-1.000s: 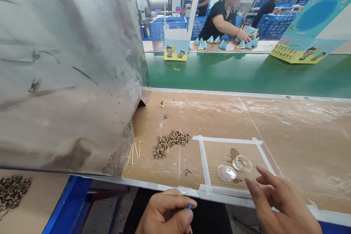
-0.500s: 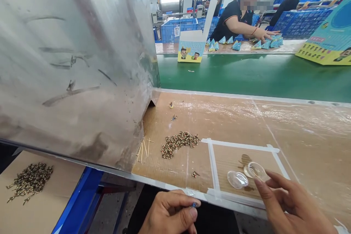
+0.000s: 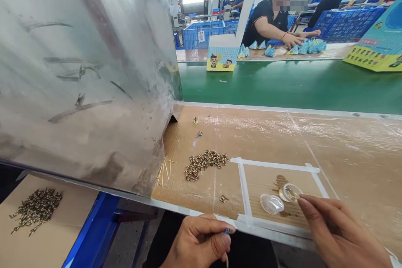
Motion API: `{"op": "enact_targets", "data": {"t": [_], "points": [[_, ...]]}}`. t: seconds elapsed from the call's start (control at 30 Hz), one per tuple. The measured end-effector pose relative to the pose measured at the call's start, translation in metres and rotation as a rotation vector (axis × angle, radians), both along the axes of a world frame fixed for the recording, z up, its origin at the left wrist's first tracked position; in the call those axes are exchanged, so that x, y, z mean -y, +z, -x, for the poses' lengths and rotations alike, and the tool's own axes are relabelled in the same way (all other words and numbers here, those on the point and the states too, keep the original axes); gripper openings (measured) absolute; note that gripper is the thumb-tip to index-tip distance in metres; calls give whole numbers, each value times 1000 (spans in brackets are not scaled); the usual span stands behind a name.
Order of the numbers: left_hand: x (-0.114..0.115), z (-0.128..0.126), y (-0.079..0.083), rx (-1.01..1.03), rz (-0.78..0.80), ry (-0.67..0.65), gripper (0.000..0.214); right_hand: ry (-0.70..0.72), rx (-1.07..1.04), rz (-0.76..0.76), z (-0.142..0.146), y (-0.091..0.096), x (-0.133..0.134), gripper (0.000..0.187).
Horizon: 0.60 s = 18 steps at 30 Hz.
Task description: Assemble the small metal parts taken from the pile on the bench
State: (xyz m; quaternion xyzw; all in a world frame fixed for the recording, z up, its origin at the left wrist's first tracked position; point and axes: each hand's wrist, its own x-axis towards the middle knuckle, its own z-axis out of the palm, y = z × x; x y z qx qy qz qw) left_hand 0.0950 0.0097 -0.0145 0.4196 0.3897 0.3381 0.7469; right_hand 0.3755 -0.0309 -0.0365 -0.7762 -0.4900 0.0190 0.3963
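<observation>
My left hand (image 3: 201,243) sits below the bench's front edge, its thumb and fingers pinched on a tiny blue-tipped piece. My right hand (image 3: 336,234) lies at the lower right with its fingers stretched out, the fingertip touching a clear plastic dome (image 3: 290,192). A second clear dome (image 3: 271,204) lies just left of it. Both domes rest inside a white tape rectangle (image 3: 241,180) on the cardboard-covered bench (image 3: 345,150). A pile of small gold pieces (image 3: 204,163) lies left of the rectangle.
A big scratched metal sheet (image 3: 78,71) leans over the bench's left side. Several wooden sticks (image 3: 165,169) lie at its foot. Another pile of small pieces (image 3: 36,209) sits on cardboard at lower left. Beyond a green conveyor (image 3: 282,83), a person handles blue packets beside a printed box (image 3: 221,56).
The view has shifted left, uncovering the lower-left pile. My right hand's fingers have closed in to the right-hand dome. My left hand keeps its pinch.
</observation>
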Motion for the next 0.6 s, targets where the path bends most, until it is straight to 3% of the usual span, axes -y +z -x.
{"op": "enact_targets", "data": {"t": [0.27, 0.4, 0.53, 0.6], "points": [[0, 3, -3, -22, -57, 21, 34, 76, 12, -42, -5, -4, -3, 40], [1, 2, -7, -16, -72, 13, 33, 41, 31, -103, -5, -3, -4, 40], [-1, 1, -7, -4, -64, -7, 31, 66, -24, -58, -6, -4, -1, 43], [-2, 0, -5, 3, -78, -10, 28, 4, -78, -34, -2, -2, 3, 45]]}}
